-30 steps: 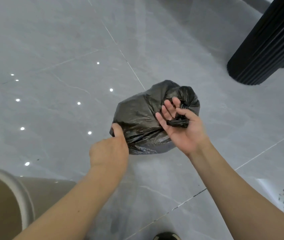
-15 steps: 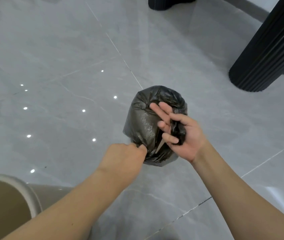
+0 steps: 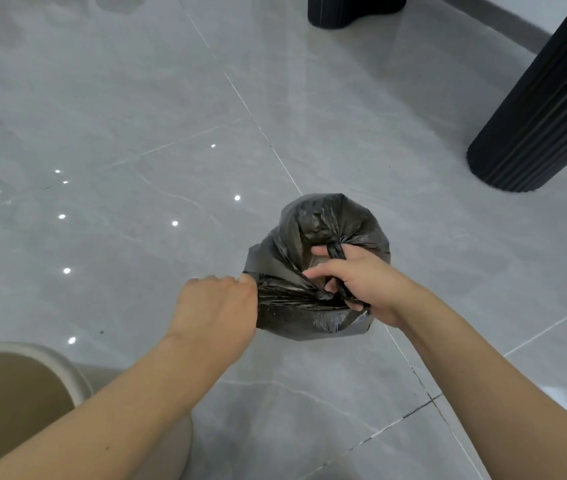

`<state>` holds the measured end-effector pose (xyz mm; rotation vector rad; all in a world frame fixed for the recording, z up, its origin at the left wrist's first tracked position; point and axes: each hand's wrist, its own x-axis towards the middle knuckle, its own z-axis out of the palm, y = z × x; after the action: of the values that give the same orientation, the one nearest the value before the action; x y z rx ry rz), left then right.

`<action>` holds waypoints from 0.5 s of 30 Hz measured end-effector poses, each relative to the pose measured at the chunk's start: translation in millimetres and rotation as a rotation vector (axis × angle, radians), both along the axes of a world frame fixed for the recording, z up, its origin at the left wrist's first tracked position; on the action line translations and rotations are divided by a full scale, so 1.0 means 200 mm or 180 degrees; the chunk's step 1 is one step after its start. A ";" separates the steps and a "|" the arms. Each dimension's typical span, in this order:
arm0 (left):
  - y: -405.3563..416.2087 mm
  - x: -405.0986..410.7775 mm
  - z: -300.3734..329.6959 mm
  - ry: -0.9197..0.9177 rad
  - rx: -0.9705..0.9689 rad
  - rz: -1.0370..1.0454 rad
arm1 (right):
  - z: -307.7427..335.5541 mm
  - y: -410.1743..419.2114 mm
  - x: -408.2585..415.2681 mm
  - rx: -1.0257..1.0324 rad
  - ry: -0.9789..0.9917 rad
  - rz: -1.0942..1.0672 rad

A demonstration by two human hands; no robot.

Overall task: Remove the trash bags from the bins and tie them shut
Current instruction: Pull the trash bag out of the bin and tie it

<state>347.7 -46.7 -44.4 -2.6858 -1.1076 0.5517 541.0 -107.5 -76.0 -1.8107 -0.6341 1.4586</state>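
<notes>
At the lower left corner, the rim of a beige bin (image 3: 67, 368) is showing, its inside looking tan, standing on a glossy grey tiled floor (image 3: 136, 98) that is reflecting small white points of light. Moving toward the middle, the person's left hand (image 3: 218, 308) is reaching in from below with its fingers curled, pinching a gathered edge of a black trash bag (image 3: 313, 237) at the bag's left side. The bag itself is sitting out of the bin, at the centre of the view (whether it is resting on the floor or hanging just above it cannot be told). Just to the right, the right hand (image 3: 361, 282) is gripping a twisted black strand of the bag, which is looping over its fingers (image 3: 320, 251); the two hands are close together, both clamped on the plastic. Farther right, a dark ribbed column (image 3: 545, 116) is rising from the floor, and a second dark ribbed base (image 3: 354, 8) is standing at the top edge.
</notes>
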 end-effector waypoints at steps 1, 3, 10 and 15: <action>0.01 0.00 0.00 -0.0049 -0.0027 -0.0011 | 0.01 0.00 -0.01 -0.0035 -0.0210 0.0143; 0.03 0.00 0.01 -0.0172 -0.0130 -0.0043 | 0.04 -0.01 0.00 0.0004 -0.0275 0.0314; 0.08 0.01 0.06 -0.0666 -0.0796 0.0063 | 0.07 -0.03 0.05 0.0265 -0.0304 0.0499; 0.14 -0.03 0.09 -0.0923 -0.0681 -0.0736 | 0.07 -0.02 0.02 0.0658 0.1205 -0.0200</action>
<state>341.5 -19.6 -26.8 -3.1015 -0.8187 0.2592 544.7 -110.6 -62.6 -1.3387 -0.5082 1.5754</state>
